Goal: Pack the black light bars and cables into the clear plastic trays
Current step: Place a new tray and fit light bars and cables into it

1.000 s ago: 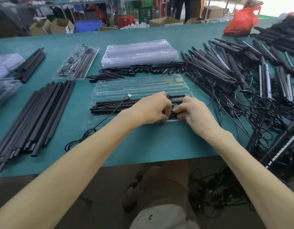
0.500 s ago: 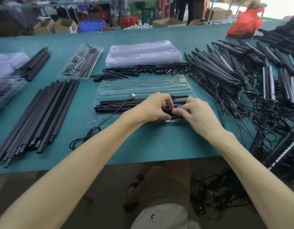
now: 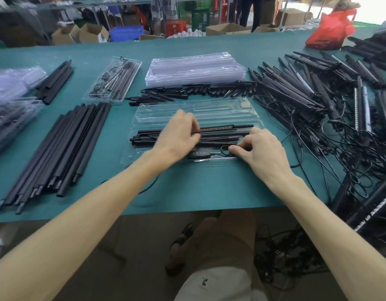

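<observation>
An open clear plastic tray (image 3: 194,109) lies in front of me on the green table. Black light bars (image 3: 222,133) lie side by side in its near half. A black cable with an inline controller (image 3: 198,153) sits in the tray's front channel. My right hand (image 3: 263,151) pinches a loop of that cable against the tray. My left hand (image 3: 179,135) lies over the bars with curled fingers touching them; it is blurred, so its grip is unclear.
A stack of empty clear trays (image 3: 194,68) sits behind, with small black parts (image 3: 187,92) in front. A packed tray (image 3: 113,80) is back left. Long black tubes (image 3: 55,153) lie left. A tangle of bars and cables (image 3: 331,118) fills the right side.
My left hand moved left and up, away from my right hand, onto the bars. The controller and cable loop now show between the hands. The USB plug is out of sight.
</observation>
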{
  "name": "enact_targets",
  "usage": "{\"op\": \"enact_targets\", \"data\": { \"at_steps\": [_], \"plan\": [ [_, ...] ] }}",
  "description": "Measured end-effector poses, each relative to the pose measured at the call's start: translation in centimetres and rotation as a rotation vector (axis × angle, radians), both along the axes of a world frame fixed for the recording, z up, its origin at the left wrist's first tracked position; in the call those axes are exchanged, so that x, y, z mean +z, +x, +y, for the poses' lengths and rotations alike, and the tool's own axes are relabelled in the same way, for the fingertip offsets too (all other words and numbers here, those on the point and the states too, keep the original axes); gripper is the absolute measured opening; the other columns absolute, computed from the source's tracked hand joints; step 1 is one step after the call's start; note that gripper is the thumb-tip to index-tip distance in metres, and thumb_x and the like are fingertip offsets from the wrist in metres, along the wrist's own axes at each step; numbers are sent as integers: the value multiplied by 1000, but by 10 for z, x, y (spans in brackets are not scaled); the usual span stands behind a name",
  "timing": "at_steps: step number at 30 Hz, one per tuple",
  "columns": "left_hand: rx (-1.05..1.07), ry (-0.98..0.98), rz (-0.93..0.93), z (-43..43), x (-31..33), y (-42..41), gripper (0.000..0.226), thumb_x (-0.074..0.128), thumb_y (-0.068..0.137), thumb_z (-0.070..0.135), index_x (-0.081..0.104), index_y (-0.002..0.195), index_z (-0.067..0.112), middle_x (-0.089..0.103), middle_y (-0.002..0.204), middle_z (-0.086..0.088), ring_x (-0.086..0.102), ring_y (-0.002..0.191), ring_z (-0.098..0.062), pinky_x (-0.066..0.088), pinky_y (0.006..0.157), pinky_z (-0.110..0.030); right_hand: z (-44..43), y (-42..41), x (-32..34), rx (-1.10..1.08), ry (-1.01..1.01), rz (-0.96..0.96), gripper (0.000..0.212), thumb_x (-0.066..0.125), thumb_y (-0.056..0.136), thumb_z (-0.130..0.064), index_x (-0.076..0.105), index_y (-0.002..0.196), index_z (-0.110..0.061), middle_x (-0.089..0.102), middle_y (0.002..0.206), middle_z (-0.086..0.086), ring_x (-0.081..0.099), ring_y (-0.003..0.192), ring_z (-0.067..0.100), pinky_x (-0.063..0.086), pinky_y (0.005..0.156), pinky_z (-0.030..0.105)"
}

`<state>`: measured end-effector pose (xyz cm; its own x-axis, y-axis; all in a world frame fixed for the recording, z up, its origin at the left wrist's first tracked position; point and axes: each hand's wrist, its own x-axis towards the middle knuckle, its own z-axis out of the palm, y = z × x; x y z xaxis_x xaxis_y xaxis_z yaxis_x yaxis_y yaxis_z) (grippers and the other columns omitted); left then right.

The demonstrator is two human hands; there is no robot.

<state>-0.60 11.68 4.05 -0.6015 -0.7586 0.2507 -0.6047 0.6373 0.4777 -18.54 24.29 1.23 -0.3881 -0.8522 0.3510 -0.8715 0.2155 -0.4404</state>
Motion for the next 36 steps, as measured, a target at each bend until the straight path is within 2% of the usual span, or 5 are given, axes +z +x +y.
{"op": "enact_targets", "data": {
  "at_steps": [7,11,26,32,36],
  "plan": [
    [226,111,-347,-38,13,51,44,66,93,34,46,65,7,45,63,-11,39,57,-26,45,64,-37,1,0,-1,4,-25,8,32,70,89,-47,70,75,-18,52,79,-9,45,85,14,30,67,30],
    [208,85,-377,-36,15,62,29,63,95,33,67,85,6,71,86,-14,64,78,-29,57,78,-42,1,0,-2,7,-24,11,31,70,90,-46,71,77,-18,51,79,-10,45,86,14,31,68,31],
    [422,-133,-509,-61,14,102,27,59,98,19,50,115,0,54,118,-22,58,102,-45,44,79,-48,1,-1,-2,11,-22,21,31,70,90,-45,72,77,-17,51,78,-11,45,85,14,32,69,31],
    [154,-285,-294,-20,20,92,12,48,102,22,50,99,11,49,102,-7,54,76,-27,47,66,-43,0,-2,-4,8,-23,12,31,70,90,-46,72,77,-18,50,78,-11,41,85,13,29,68,31],
    [142,-137,-463,-2,20,96,26,50,101,41,50,97,15,55,99,-1,58,90,-27,48,77,-41,-1,-1,-4,9,-30,12,31,70,90,-45,72,77,-18,49,77,-11,40,83,12,30,68,31]
  ]
}}
